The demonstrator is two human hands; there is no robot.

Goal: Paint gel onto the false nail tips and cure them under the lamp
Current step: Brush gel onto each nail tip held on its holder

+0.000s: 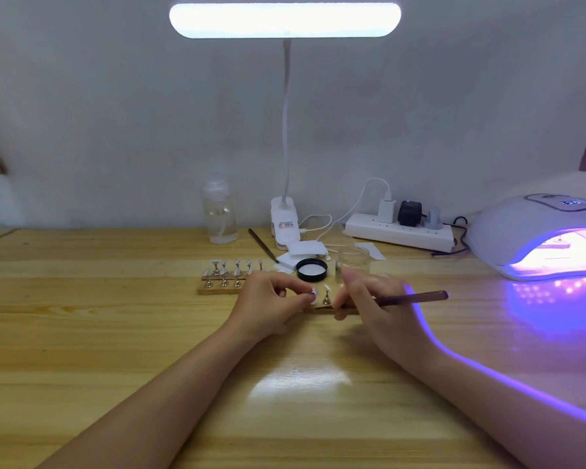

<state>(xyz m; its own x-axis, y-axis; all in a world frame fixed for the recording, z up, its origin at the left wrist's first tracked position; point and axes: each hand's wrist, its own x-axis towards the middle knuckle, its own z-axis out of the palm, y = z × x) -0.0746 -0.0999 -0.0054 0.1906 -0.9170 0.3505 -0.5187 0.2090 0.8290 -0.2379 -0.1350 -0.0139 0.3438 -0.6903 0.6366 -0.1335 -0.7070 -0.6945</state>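
Cure lamp (pixel 508 231) white, glowing violet; jar lid (pixel 312 269) black; brush (pixel 416 297) brown.

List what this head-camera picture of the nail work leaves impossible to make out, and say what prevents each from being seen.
- Brush tip: hidden behind the right hand in the head view.
- Gel on the nail tip pinched by the left hand: too small and blurred to tell.
- Curing lamp display: blurred, partly cut off by the right edge.
- Inside of the lamp: washed out by violet glare.
- Glass jar contents: unclear through the glass.

Two bare forearms, no sleeves; left hand (pixel 268 299), right hand (pixel 379 306) ringless.
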